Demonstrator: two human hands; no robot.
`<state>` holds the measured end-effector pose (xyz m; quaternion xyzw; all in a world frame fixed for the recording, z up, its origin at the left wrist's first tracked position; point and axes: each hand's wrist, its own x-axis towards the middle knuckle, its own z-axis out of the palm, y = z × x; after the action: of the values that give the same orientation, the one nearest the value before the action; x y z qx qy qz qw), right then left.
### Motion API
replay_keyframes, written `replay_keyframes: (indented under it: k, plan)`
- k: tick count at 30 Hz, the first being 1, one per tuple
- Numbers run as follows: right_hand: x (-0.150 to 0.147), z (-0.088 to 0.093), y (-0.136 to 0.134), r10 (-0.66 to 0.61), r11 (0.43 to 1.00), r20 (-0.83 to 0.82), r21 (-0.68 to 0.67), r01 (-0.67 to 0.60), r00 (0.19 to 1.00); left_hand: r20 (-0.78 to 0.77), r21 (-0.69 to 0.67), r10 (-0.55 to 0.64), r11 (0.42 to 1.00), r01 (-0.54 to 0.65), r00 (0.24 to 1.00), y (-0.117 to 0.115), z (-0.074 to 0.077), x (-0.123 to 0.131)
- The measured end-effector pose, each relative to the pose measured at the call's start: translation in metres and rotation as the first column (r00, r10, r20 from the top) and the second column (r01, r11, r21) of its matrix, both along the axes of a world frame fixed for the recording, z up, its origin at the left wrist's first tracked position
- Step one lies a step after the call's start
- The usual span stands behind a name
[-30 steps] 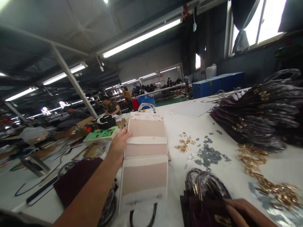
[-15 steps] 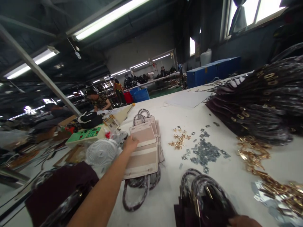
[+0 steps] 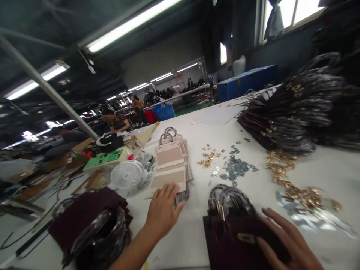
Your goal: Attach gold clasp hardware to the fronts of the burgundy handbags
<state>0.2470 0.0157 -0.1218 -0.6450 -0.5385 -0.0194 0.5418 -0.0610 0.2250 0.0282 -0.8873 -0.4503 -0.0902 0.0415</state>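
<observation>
My left hand [image 3: 164,208], fingers spread, rests over the near end of a stack of beige bag panels [image 3: 170,155] with plastic-wrapped handles. Whether it presses on the lowest panel or hovers, I cannot tell. My right hand [image 3: 287,238] has its fingers apart over the right side of a dark purple bag panel stack [image 3: 225,240]. A gold fitting [image 3: 246,237] shows on the top panel beside my right fingertips, and wrapped handles [image 3: 230,198] stand up at its far edge. Another dark purple pile with wrapped handles [image 3: 92,221] lies left of my left forearm.
Small gold fittings [image 3: 208,156] and grey metal plates [image 3: 237,168] lie mid-table. More gold hardware [image 3: 284,172] spreads to the right, below a big heap of dark panels [image 3: 292,112]. A white fan [image 3: 126,174] and green control box [image 3: 105,159] stand left. A person [image 3: 116,122] sits beyond.
My left hand has drawn back toward me from the beige stack's left side to its near end. My right hand has come further into view over the dark panels.
</observation>
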Motion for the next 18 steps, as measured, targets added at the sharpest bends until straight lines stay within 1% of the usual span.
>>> replay_keyframes:
  k: [2, 4, 5, 7, 9, 11, 12, 13, 14, 15, 16, 17, 18]
  plan:
    - [-0.002, 0.000, -0.009, -0.021, 0.992, -0.075, -0.129, 0.011, 0.997, -0.025, 0.060, 0.044, 0.997, -0.043, 0.999, 0.016, -0.015, -0.008]
    - [-0.004, 0.001, -0.016, -0.062, 0.972, -0.186, -0.233, 0.017, 0.981, -0.031, 0.082, 0.045, 0.996, -0.042, 0.999, 0.037, -0.020, -0.011]
    - [-0.006, 0.003, -0.018, -0.083, 0.964, -0.241, -0.264, 0.017, 0.967, -0.030, 0.082, 0.032, 0.996, -0.030, 0.999, 0.046, -0.019, -0.010]
    - [-0.008, 0.007, -0.021, -0.117, 0.954, -0.323, -0.299, 0.017, 0.939, -0.008, 0.068, 0.003, 0.998, -0.003, 1.000, 0.058, -0.010, -0.006]
    - [-0.009, 0.011, -0.021, -0.129, 0.953, -0.360, -0.301, 0.016, 0.924, 0.024, 0.059, -0.011, 0.998, 0.010, 1.000, 0.057, 0.002, 0.001]
    - [-0.008, 0.015, -0.020, -0.131, 0.956, -0.367, -0.292, 0.020, 0.921, 0.100, 0.066, -0.029, 0.998, 0.022, 0.995, 0.041, 0.010, 0.010]
    - [-0.007, 0.016, -0.019, -0.127, 0.958, -0.366, -0.286, 0.019, 0.922, 0.161, 0.069, -0.047, 0.997, 0.036, 0.986, 0.027, 0.009, 0.016]
    - [-0.005, 0.017, -0.019, -0.122, 0.959, -0.367, -0.282, 0.015, 0.922, 0.239, 0.069, -0.067, 0.996, 0.052, 0.969, 0.009, 0.005, 0.021]
    - [-0.004, 0.018, -0.019, -0.116, 0.960, -0.369, -0.280, 0.009, 0.922, 0.330, 0.051, -0.078, 0.997, 0.065, 0.941, -0.011, -0.003, 0.026]
    - [-0.003, 0.019, -0.019, -0.112, 0.960, -0.372, -0.281, 0.003, 0.922, 0.426, 0.011, -0.068, 0.998, 0.070, 0.902, -0.034, -0.015, 0.031]
    - [-0.002, 0.020, -0.019, -0.109, 0.959, -0.375, -0.283, -0.002, 0.921, 0.523, -0.058, -0.018, 0.997, 0.056, 0.852, -0.057, -0.030, 0.036]
    - [-0.002, 0.021, -0.020, -0.110, 0.958, -0.379, -0.286, -0.003, 0.919, 0.589, -0.194, 0.097, 0.981, 0.023, 0.802, -0.081, -0.047, 0.042]
    - [-0.003, 0.023, -0.021, -0.115, 0.957, -0.382, -0.290, -0.001, 0.917, 0.617, -0.369, 0.253, 0.929, -0.010, 0.745, -0.103, -0.065, 0.047]
